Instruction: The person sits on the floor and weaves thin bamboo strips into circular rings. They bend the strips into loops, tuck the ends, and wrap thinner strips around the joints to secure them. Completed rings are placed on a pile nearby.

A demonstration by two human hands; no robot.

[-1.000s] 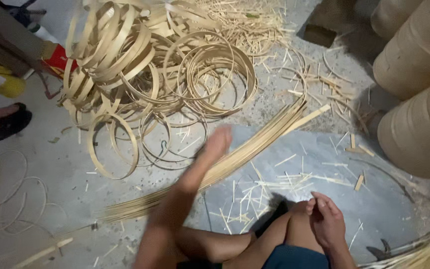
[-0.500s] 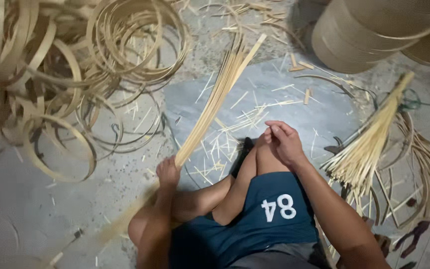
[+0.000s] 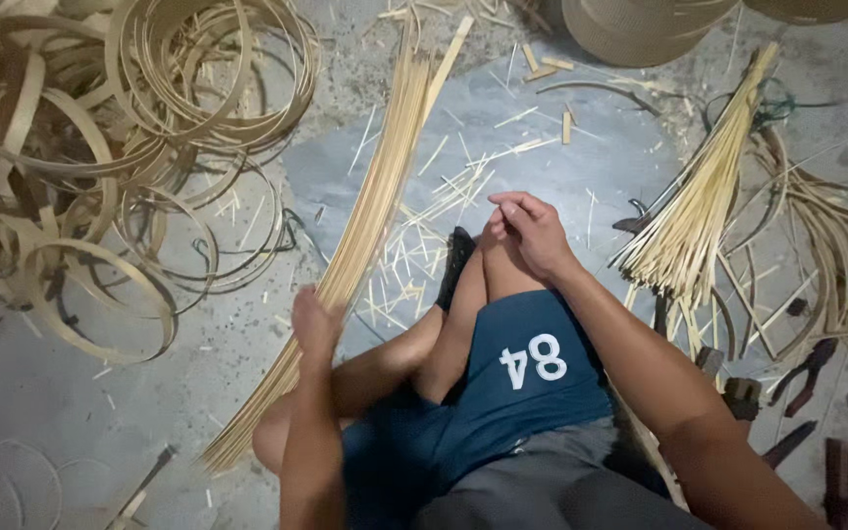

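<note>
Fingers of the left hand (image 3: 314,322) close on the bundle of strips (image 3: 365,211); the right hand (image 3: 532,231) rests loosely curled, empty, on the knee (image 3: 491,260). The strips look light and springy, best held mid-length.

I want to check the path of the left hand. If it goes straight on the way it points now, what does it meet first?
The left hand points up and slightly right, already against the long bundle of bamboo strips. Going on, it would likely just slide along that bundle; depth is unclear.
</note>
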